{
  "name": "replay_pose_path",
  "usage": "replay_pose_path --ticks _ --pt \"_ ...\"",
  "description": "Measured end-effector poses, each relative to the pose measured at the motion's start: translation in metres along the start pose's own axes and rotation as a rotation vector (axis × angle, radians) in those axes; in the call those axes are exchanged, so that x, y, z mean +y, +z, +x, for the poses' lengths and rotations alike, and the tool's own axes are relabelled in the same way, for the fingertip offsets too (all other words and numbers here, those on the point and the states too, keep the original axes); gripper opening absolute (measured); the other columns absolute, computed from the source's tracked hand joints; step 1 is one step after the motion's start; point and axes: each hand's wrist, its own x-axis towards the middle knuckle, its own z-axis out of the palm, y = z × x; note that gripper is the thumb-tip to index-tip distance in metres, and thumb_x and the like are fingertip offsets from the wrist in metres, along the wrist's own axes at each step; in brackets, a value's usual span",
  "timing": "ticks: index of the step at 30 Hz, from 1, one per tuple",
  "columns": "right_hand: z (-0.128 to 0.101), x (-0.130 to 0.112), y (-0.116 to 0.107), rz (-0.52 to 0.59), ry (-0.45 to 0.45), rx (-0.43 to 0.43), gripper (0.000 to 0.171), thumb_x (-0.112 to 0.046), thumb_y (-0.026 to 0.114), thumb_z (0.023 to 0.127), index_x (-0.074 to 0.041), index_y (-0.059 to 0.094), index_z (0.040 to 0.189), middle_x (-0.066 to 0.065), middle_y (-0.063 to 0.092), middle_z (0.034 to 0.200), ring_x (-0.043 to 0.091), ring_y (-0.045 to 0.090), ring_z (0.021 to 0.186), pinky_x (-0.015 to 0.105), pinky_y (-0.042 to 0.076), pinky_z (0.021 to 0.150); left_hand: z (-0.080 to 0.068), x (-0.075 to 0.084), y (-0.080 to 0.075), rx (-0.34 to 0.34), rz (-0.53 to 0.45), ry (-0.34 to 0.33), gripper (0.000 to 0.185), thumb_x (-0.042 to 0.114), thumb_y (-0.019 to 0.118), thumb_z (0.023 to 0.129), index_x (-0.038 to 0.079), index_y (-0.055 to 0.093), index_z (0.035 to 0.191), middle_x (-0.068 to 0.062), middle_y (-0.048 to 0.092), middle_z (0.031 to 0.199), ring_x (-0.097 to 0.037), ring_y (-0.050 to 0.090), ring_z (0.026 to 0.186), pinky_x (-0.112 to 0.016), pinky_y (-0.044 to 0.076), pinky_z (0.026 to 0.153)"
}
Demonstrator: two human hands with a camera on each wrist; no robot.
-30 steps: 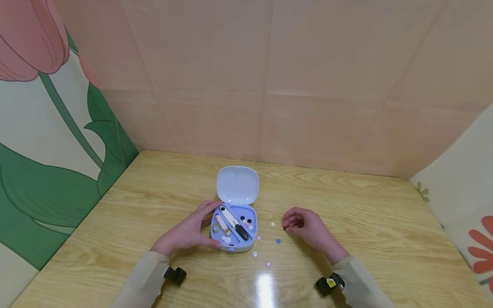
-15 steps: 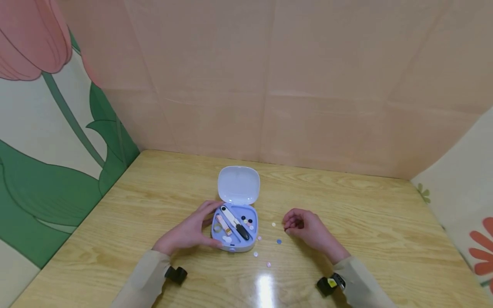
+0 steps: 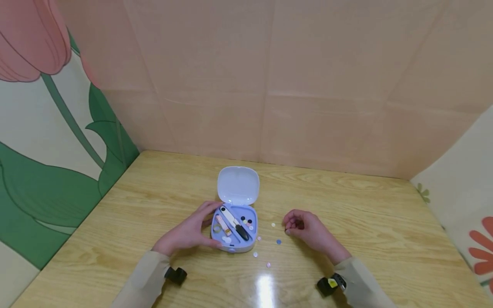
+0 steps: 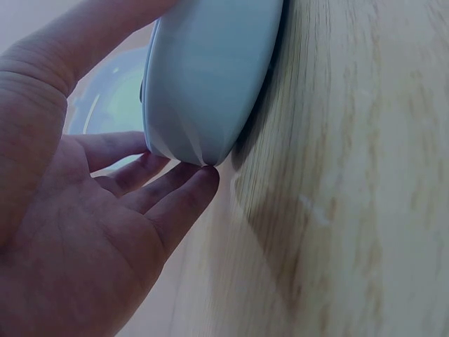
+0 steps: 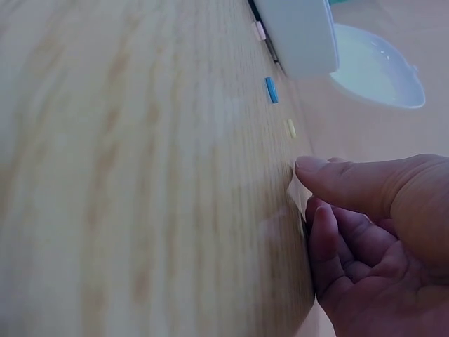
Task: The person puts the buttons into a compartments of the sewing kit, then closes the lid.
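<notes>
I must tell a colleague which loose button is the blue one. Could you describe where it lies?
Find the open lilac case on the wooden table. The blue button lies between it and the right hand; the other loose buttons are pale.

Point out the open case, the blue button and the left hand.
case (image 3: 251, 245), head view, right front rim of the tray.
blue button (image 3: 278, 241), head view, its centre.
left hand (image 3: 187, 234), head view, back of the hand.

Lavender case (image 3: 233, 239), wood-grain table (image 3: 346, 205)
</notes>
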Motion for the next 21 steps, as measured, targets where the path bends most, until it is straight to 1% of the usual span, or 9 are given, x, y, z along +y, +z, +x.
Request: replay_pose_path --ticks 5,10,17,21 --pt "-0.0025 -0.0009 -0.0014 0.03 -0.008 0.008 0.016 -0.001 0.07 0.084 -0.002 0.063 0.098 0.007 0.061 0.086 0.022 0.057 0.081 0.024 0.052 0.067 -0.0002 0.0001 0.0002 0.0 -0.006 -0.002 0.102 0.019 0.089 0.066 0.017 0.03 0.149 -0.006 0.029 0.145 -0.026 0.032 0.135 -0.04 0.031 0.111" --pt "-0.004 0.0 -0.0022 0.074 0.005 0.026 0.017 -0.003 0.071 0.083 -0.001 0.063 0.098 0.008 0.062 0.087 0.023 0.057 0.082 0.024 0.052 0.068 0.0 -0.0005 -0.0004 0.001 0.006 -0.011 0.103 0.024 0.089 0.066 0.018 0.029 0.15 -0.004 0.03 0.145 -0.024 0.032 0.135 -0.037 0.032 0.111" --pt "-0.005 0.0015 -0.0032 0.104 0.0 0.058 0.018 0.002 0.071 0.082 0.001 0.062 0.098 0.009 0.063 0.089 0.023 0.059 0.084 0.025 0.055 0.072 0.0003 -0.0014 -0.0002 0.004 0.015 -0.032 0.104 0.024 0.089 0.065 0.02 0.029 0.15 0.0 0.03 0.144 -0.018 0.034 0.134 -0.031 0.033 0.11" --pt "-0.005 0.0026 -0.0045 0.095 0.001 0.081 0.018 0.004 0.07 0.083 0.001 0.062 0.098 0.01 0.063 0.09 0.022 0.06 0.084 0.025 0.055 0.072 0.0004 -0.0013 0.0002 0.004 0.018 -0.037 0.104 0.025 0.089 0.066 0.021 0.029 0.15 0.001 0.03 0.145 -0.017 0.034 0.134 -0.03 0.033 0.11"
